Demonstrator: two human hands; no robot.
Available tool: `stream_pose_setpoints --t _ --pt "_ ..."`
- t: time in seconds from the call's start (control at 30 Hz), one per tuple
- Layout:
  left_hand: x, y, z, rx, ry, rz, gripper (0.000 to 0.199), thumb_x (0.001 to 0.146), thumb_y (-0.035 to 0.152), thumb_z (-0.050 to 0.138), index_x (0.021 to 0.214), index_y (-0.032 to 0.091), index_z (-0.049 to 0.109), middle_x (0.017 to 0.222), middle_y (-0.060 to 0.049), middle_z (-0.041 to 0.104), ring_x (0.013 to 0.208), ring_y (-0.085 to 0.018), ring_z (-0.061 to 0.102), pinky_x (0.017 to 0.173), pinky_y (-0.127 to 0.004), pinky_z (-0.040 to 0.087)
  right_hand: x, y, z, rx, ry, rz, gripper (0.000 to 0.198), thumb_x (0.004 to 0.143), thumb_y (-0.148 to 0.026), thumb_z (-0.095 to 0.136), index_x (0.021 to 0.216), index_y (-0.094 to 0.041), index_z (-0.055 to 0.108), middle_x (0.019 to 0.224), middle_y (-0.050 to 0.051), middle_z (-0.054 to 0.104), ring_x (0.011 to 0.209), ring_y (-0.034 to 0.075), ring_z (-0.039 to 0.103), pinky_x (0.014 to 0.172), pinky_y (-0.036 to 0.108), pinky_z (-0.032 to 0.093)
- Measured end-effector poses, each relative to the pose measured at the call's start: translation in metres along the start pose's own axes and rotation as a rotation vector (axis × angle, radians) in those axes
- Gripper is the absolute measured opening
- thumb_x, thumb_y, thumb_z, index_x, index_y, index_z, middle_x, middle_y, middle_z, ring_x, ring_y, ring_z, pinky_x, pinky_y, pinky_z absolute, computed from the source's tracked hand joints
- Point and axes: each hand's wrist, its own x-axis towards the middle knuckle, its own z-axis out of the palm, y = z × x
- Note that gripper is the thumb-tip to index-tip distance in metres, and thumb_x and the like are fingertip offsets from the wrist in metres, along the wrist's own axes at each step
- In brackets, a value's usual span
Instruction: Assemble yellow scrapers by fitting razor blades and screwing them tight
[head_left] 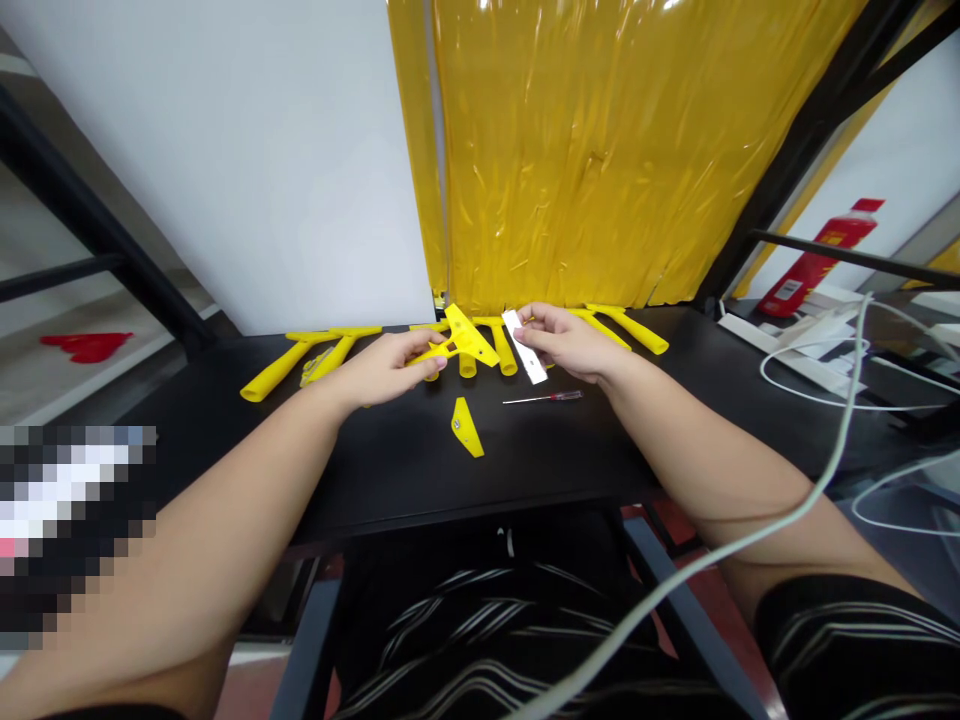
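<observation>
Where the left hand (390, 365) grips: its fingers pinch the narrow arm of a yellow bracket (474, 342), thumb on the near side; the broad flat end juts past the fingertips toward the right hand, above the worktop (405, 475).
Where the right hand (564, 345) grips: thumb and fingers pinch a white strip (535, 371) near its upper part, the lower end slanting toward the front edge.
Gap between the hands: bracket and strip face each other, near but apart.
Small yellow plate: a loose yellow plate (468, 430) with a silver fastener lies midway along the worktop, between the hands and the front edge.
Screwdriver: a screwdriver (564, 396) lies just in front of the right hand, shaft pointing left.
Rear edge: yellow tubes (271, 378) line it from near the left corner to the right; the hands and bracket partly hide the middle ones.
Behind the rear edge: a white panel (300, 170) at left, yellow film (570, 160) at right.
Right end: more white pieces (787, 352) and a leaning red bottle (821, 255).
In the way: a pale cable (645, 612) crosses the view before the right forearm.
</observation>
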Motion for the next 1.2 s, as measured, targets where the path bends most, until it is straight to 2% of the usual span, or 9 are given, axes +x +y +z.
stream_pose_setpoints --t 0.1,0.2,0.37,0.53,0.6,0.7,0.8,1.0,1.2 --pt "0.001 -0.003 0.0 0.032 0.005 0.066 0.043 0.098 0.054 0.063 0.125 0.02 0.065 0.096 -0.004 0.073 0.081 -0.018 0.066 0.073 -0.03 0.052 0.001 -0.001 -0.001 0.003 0.026 -0.004 0.011 0.098 -0.017 0.069 0.095 -0.022 0.06 0.063 -0.006 0.061 0.046 0.008 0.053 0.041 0.018 0.046" --pt "0.001 -0.006 0.001 0.054 0.022 0.111 0.045 0.096 0.053 0.067 0.126 0.021 0.064 0.094 -0.003 0.07 0.08 -0.018 0.064 0.072 -0.031 0.051 0.001 -0.004 0.0 0.049 0.035 0.032 0.014 0.099 -0.015 0.067 0.09 -0.022 0.058 0.064 -0.004 0.065 0.048 0.009 0.059 0.044 0.018 0.051" --pt "0.0 -0.004 0.002 0.109 0.031 0.142 0.042 0.095 0.049 0.068 0.129 0.024 0.063 0.118 -0.007 0.073 0.096 -0.022 0.068 0.081 -0.034 0.054 -0.003 -0.01 0.004 0.162 0.012 0.091 0.016 0.097 -0.012 0.065 0.09 -0.023 0.055 0.071 0.002 0.073 0.059 0.013 0.071 0.056 0.023 0.063" --pt "-0.001 0.002 0.004 0.18 0.028 0.147 0.041 0.102 0.048 0.057 0.136 0.024 0.062 0.124 -0.009 0.074 0.103 -0.024 0.07 0.09 -0.037 0.055 -0.003 -0.012 0.002 0.271 0.057 0.041 0.03 0.083 -0.006 0.072 0.096 -0.025 0.053 0.067 -0.006 0.069 0.059 0.012 0.072 0.061 0.025 0.066" --pt "0.0 0.002 0.004 0.198 0.04 0.146 0.041 0.104 0.047 0.053 0.136 0.023 0.063 0.126 -0.009 0.074 0.107 -0.025 0.07 0.093 -0.039 0.055 -0.003 -0.012 -0.001 0.296 0.085 0.019 0.027 0.082 -0.006 0.072 0.096 -0.024 0.057 0.065 -0.008 0.067 0.058 0.011 0.07 0.063 0.024 0.066" --pt "0.0 0.004 0.003 0.218 0.044 0.156 0.042 0.104 0.047 0.054 0.136 0.022 0.063 0.128 -0.01 0.074 0.11 -0.026 0.07 0.096 -0.04 0.054 -0.002 -0.011 -0.003 0.291 0.134 0.044 0.02 0.083 -0.013 0.078 0.087 -0.02 0.06 0.069 -0.002 0.071 0.067 0.012 0.075 0.065 0.022 0.065" --pt "-0.001 0.007 0.004 0.245 0.041 0.156 0.042 0.103 0.047 0.056 0.135 0.021 0.063 0.123 -0.01 0.074 0.108 -0.026 0.07 0.095 -0.04 0.054 0.0 -0.007 0.0 0.253 0.17 0.058 0.025 0.079 -0.019 0.086 0.084 -0.019 0.061 0.075 0.002 0.075 0.072 0.014 0.077 0.065 0.023 0.064" --pt "-0.001 0.012 0.007 0.294 0.059 0.168 0.042 0.101 0.044 0.061 0.137 0.023 0.063 0.118 -0.01 0.074 0.102 -0.025 0.07 0.088 -0.038 0.054 0.004 0.006 0.012 0.028 0.224 -0.052 0.032 0.073 -0.02 0.087 0.07 -0.021 0.054 0.069 0.002 0.073 0.061 0.011 0.066 0.056 0.021 0.052" --pt "0.0 0.016 0.008 0.296 0.056 0.21 0.039 0.101 0.041 0.061 0.135 0.022 0.064 0.119 -0.01 0.074 0.104 -0.025 0.07 0.092 -0.038 0.053 0.001 0.01 0.021 -0.001 0.088 -0.016 0.035 0.069 -0.015 0.087 0.094 -0.022 0.063 0.064 -0.003 0.072 0.055 0.012 0.062 0.051 0.022 0.046"
